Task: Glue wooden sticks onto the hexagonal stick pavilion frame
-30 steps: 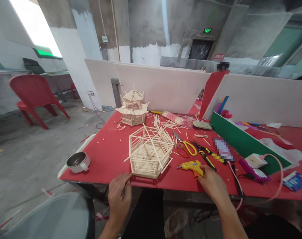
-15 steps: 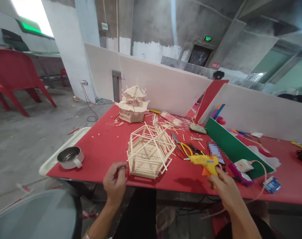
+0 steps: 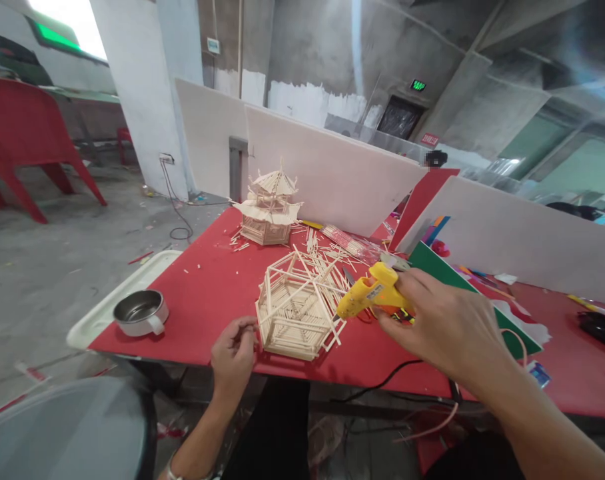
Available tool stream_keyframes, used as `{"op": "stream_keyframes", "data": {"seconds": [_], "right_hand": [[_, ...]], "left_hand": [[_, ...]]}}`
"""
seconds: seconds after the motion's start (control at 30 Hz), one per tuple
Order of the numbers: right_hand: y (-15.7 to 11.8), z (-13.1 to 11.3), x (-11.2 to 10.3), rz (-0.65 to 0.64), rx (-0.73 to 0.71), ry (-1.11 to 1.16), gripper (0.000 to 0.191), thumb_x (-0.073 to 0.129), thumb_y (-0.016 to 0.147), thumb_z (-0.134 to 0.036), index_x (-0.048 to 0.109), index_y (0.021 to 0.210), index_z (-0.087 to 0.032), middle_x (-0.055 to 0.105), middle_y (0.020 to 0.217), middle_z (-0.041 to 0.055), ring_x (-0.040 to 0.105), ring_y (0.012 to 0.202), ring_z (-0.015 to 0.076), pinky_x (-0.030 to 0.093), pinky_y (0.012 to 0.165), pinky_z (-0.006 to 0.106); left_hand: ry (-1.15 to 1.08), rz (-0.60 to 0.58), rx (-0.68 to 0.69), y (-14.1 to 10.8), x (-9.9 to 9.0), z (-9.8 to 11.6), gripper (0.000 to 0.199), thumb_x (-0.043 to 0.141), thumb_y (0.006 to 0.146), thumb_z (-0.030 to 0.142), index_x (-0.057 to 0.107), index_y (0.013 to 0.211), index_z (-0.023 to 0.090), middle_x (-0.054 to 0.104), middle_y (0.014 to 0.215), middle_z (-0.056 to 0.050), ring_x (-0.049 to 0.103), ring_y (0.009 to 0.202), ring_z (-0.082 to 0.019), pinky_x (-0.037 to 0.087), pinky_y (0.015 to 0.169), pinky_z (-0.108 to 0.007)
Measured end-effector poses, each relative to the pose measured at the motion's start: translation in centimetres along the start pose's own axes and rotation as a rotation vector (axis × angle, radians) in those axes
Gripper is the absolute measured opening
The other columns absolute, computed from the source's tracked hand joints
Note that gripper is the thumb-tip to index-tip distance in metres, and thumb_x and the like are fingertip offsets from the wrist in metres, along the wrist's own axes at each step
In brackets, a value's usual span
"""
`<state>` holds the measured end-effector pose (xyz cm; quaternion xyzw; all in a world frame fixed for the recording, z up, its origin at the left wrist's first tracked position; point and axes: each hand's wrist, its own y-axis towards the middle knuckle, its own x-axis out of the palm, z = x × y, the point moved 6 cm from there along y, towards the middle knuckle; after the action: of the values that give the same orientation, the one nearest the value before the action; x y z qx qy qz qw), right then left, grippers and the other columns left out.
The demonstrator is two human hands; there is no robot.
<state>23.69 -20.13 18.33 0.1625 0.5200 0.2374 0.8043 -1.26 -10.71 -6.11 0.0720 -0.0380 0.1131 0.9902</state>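
My right hand [image 3: 432,320] grips a yellow hot glue gun [image 3: 370,290], its nozzle pointing down and left at the right side of a wooden-stick frame [image 3: 295,310]. This frame is six-sided, with a ringed stick floor and open uprights joined by bars across the top. Beside its left corner is my left hand [image 3: 234,353], fingers curled and thumb pressed in; what they hold, if anything, is hidden. A finished-looking stick pavilion [image 3: 268,213] with a tiered roof stands upright farther back on the red table [image 3: 202,287].
Loose sticks [image 3: 327,257] lie behind the frame, near a plastic bag of sticks [image 3: 352,243]. A metal cup [image 3: 141,313] stands at the left edge. To the right is a green board [image 3: 517,333]. White panels [image 3: 327,167] border the back. A dark cord [image 3: 382,383] hangs at the front.
My right hand has lifted the glue gun and carried it left, from beside the phone to the frame's right side. My left hand stays by the frame's left corner.
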Motion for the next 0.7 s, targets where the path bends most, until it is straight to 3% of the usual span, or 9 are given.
{"op": "stream_keyframes", "data": {"seconds": [0.13,0.27,0.7], "right_hand": [[1.2,-0.7,-0.8,0.021,-0.114,-0.055,0.022,0.057,0.079,-0.038,0.064,0.089,-0.019,0.069,0.090,0.0046,0.055,0.061,0.0153,0.018,0.050,0.029],[1.8,-1.6,-1.2,0.027,-0.167,-0.084,0.018,0.055,0.079,-0.033,0.064,0.085,-0.018,0.070,0.092,0.0057,0.053,0.059,0.0142,0.018,0.051,0.029],[2.2,-2.1,-1.1,0.030,-0.201,-0.125,0.011,0.054,0.078,-0.030,0.058,0.080,-0.020,0.065,0.079,0.0015,0.046,0.052,0.0129,0.011,0.050,0.030]], "left_hand": [[0.057,-0.014,0.033,0.0,0.0,0.0,0.016,0.058,0.080,0.026,0.068,0.086,0.016,0.060,0.059,0.003,0.053,0.047,-0.010,0.044,0.045,-0.019],[0.102,-0.022,0.088,0.1,0.1,0.1,0.017,0.058,0.081,0.028,0.069,0.087,0.016,0.065,0.069,0.000,0.056,0.053,-0.010,0.048,0.051,-0.021],[0.125,-0.032,0.108,-0.1,0.0,-0.1,0.019,0.057,0.084,0.029,0.070,0.090,0.016,0.067,0.074,-0.002,0.058,0.056,-0.011,0.051,0.055,-0.022]]}}
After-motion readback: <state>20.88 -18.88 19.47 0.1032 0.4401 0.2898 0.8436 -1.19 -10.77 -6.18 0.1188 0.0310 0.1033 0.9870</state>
